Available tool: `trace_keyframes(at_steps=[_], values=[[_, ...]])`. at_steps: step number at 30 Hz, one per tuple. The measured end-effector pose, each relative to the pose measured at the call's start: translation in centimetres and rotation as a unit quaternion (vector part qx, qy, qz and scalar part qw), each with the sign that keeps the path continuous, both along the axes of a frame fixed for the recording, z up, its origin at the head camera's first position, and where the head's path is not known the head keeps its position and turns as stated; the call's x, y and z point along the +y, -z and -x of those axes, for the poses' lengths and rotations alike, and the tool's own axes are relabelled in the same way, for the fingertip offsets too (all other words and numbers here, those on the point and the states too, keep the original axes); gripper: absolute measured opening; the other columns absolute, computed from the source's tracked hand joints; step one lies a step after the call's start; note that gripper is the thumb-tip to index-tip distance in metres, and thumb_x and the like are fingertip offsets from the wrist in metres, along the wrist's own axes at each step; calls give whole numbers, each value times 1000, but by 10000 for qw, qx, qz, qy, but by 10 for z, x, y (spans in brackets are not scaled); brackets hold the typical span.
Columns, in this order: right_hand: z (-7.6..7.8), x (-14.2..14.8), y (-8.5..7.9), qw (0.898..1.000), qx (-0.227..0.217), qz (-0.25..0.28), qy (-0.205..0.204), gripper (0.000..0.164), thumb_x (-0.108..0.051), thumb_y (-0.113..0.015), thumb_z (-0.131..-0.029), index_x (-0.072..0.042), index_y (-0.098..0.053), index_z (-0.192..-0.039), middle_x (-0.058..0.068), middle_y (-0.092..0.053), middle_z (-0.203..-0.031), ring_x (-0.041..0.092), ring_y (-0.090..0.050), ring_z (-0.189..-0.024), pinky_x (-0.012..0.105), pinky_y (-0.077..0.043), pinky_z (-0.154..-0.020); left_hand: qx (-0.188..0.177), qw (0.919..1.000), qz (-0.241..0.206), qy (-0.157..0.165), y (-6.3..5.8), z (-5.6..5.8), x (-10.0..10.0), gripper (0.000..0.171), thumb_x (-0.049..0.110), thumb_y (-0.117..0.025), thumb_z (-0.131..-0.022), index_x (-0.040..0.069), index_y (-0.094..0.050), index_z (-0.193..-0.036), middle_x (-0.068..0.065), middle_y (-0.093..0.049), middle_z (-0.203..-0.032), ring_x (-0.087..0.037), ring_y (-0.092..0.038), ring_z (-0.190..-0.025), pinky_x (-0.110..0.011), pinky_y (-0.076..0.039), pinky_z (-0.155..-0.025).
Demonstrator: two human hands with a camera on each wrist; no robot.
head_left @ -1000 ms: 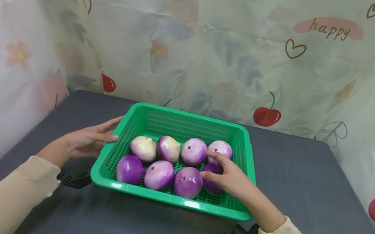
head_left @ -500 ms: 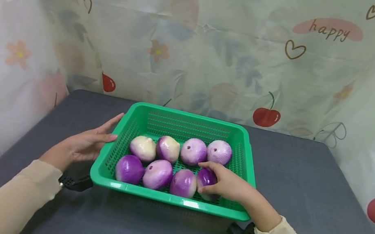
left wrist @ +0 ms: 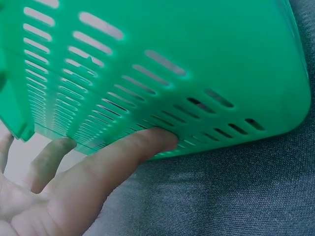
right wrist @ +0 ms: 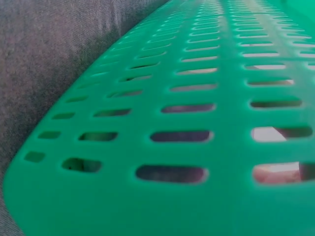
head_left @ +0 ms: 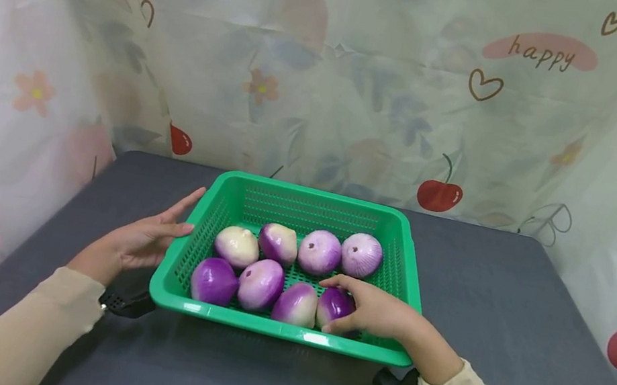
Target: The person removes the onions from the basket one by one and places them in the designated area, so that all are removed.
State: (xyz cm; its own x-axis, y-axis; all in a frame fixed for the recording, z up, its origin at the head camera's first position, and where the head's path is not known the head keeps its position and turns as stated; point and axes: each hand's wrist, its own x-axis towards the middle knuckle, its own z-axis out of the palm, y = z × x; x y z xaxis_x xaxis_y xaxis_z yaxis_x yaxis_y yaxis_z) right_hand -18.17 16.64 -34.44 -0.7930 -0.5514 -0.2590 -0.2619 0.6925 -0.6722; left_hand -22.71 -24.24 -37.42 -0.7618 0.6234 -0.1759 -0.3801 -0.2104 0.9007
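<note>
Inside a slotted green plastic basket (head_left: 273, 330), several peeled purple-and-white onions lie in two rows. My right hand (head_left: 380, 310) reaches over the right side and grips the front-right onion (head_left: 334, 306) between thumb and fingers. Directly left of it is a purple onion with a pale end (head_left: 297, 304). My left hand (head_left: 137, 242) touches the basket's left side with its fingers extended. In the left wrist view, the thumb (left wrist: 142, 142) lies along the slotted wall. The right wrist view is mostly filled by the basket's outer wall (right wrist: 147, 201), which hides most of the right hand.
The basket stands on a dark grey cloth-covered table (head_left: 486, 304). A printed curtain (head_left: 350, 90) hangs behind the table and along both sides. Two more pale onions (head_left: 360, 256) (head_left: 319, 252) sit at the back right of the basket.
My right hand has come down from beside the back-right onion to the front-right one. The onion left of it has turned and shifted left. My left hand stays at the basket's side.
</note>
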Motion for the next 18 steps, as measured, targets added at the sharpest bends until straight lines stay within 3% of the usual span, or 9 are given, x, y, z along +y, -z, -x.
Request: trace_keyframes(at_steps=[11,18], values=[[2,-1,1,9998,114,48,-125,62,-27,-80,-79,-9,-54,-133,8,-57,-120,20,-55,-104,34,-50,-87,-27,10000,-52,-8,-3,-1,-1,73,10,-36,-105,52,4,-150,-24,4,-158,-27,-60,-117,-51,-53,-89],[0,0,1,9994,338,51,100,63,-29,-82,-77,-12,-55,-132,7,-58,-121,21,-56,-105,37,-51,-88,-16,10000,-22,-35,-2,-1,0,73,9,-35,-105,51,4,-150,-22,4,-158,-26,-61,-116,-51,-53,-88]])
